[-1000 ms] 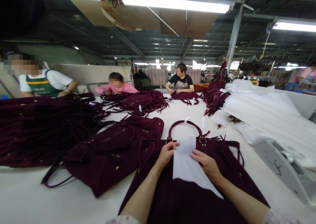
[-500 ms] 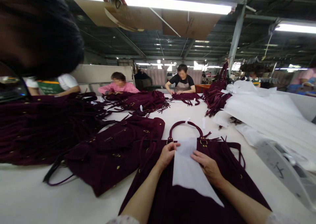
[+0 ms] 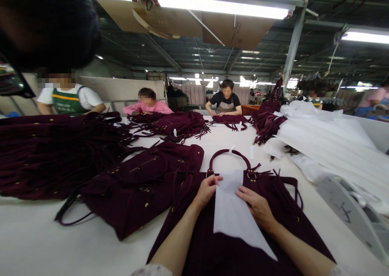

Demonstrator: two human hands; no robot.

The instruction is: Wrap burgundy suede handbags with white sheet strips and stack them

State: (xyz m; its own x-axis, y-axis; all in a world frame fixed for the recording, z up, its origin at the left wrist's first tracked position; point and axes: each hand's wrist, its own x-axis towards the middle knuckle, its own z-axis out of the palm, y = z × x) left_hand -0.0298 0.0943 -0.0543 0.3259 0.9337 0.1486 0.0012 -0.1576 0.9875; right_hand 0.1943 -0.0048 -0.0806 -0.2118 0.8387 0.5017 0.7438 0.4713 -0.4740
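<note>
Your left hand (image 3: 207, 190) pinches the top left edge of the white paper sheet (image 3: 235, 217), and your right hand (image 3: 257, 208) lies flat with fingers spread on its right edge; the sheet rests on the burgundy suede bag (image 3: 231, 243) at the near edge of the worktop (image 3: 36, 243), just below the bag's looped handle (image 3: 228, 156). Judged light, thin and easily creased, so hold the sheet at its edges with gentle pressure. The bag looks soft and limp, probably suede, and will likely sag unless you grip it near the handle rings.
</note>
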